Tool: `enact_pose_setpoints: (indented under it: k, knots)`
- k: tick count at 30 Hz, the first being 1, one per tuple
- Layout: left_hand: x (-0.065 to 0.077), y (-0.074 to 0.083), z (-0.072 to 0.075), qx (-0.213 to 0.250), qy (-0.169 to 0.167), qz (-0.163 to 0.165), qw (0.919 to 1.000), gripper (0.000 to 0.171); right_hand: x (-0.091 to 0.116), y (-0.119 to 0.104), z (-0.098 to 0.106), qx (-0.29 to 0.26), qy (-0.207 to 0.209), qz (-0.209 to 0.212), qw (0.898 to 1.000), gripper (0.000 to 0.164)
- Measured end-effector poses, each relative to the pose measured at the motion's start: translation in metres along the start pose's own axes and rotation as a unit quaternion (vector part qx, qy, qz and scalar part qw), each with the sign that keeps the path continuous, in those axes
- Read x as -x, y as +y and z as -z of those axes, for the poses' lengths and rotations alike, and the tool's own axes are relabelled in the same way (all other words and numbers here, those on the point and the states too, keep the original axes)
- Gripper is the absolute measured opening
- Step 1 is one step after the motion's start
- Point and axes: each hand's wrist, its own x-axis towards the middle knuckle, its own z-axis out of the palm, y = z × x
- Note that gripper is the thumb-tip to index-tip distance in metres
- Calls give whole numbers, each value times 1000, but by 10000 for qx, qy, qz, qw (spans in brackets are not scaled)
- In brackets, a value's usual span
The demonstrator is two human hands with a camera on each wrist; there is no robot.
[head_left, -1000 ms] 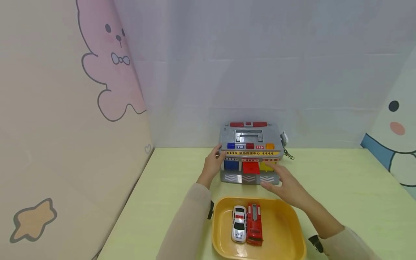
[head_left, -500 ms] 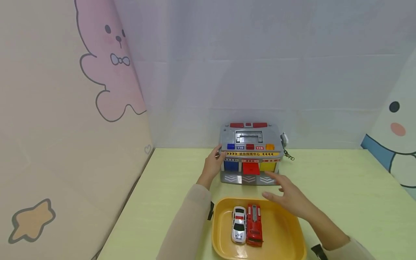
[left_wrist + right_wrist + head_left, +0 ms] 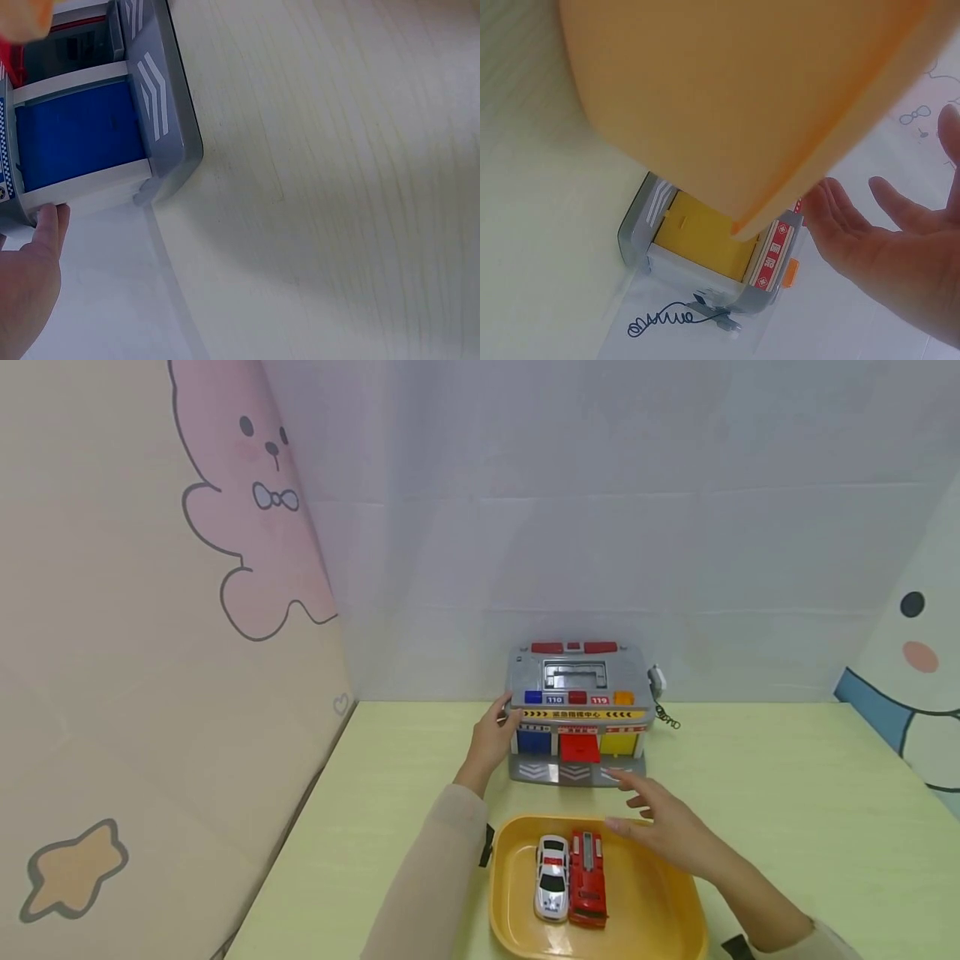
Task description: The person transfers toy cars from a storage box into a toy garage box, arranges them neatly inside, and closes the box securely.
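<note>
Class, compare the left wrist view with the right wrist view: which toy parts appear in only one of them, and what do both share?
Only the left wrist view shows the blue door and the dark opening beside it. Only the right wrist view shows the yellow door, the red sign and the coiled cord. Both share the gray toy station and the pale tabletop.

Play corner, child-themed; building type unclear. Upper left: printed pink bear (image 3: 281, 556). Lower left: printed orange star (image 3: 78, 868). Right edge: printed white cartoon figure (image 3: 933, 631). Centre: plain grey backdrop (image 3: 600, 543). Below: pale yellow-green table (image 3: 787, 793) with toy station (image 3: 573, 687), toy car (image 3: 552, 878), toy fire engine (image 3: 588, 883).
</note>
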Motion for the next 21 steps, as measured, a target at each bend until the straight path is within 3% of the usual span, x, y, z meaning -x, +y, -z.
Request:
enact_pose_setpoints:
  k: [21]
  knots:
    - [0, 0, 1, 17, 5, 54, 10000, 51, 3, 4, -12, -59, -395, 30, 9992, 63]
